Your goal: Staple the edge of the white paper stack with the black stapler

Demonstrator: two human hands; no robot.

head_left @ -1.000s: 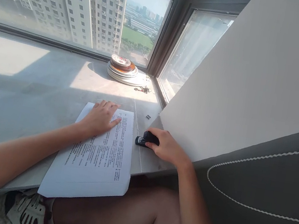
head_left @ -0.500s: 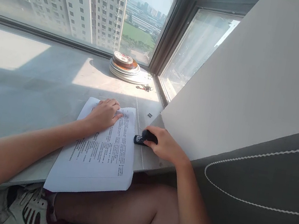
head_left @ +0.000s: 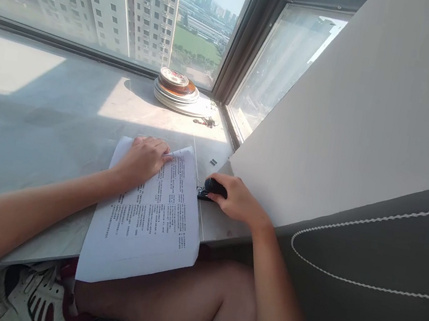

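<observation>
A printed paper (head_left: 146, 226) lies partly on the stone ledge, and its near end overhangs the edge above my leg. At the paper's far end, my left hand (head_left: 147, 156) is closed on it, fingers curled and thumb on the print. Beside the right margin of the paper, my right hand (head_left: 238, 200) grips the upper arm of a black stapler (head_left: 216, 186) between thumb and fingers. The stapler's base rests on the ledge, its front end right at the paper's edge. Whether the paper reaches between the jaws I cannot tell.
Two small dark staple strips (head_left: 213, 162) lie beyond the stapler. Stacked plates (head_left: 174, 93) stand in the window corner, with keys (head_left: 206, 122) before them. A white panel (head_left: 351, 106) slopes at right above a hanging white cord (head_left: 343, 278). A shoe (head_left: 38, 295) is below the ledge.
My left hand has turned the paper slightly, its near end swinging right, and its right edge now meets the stapler's front. My right hand keeps its hold on the stapler.
</observation>
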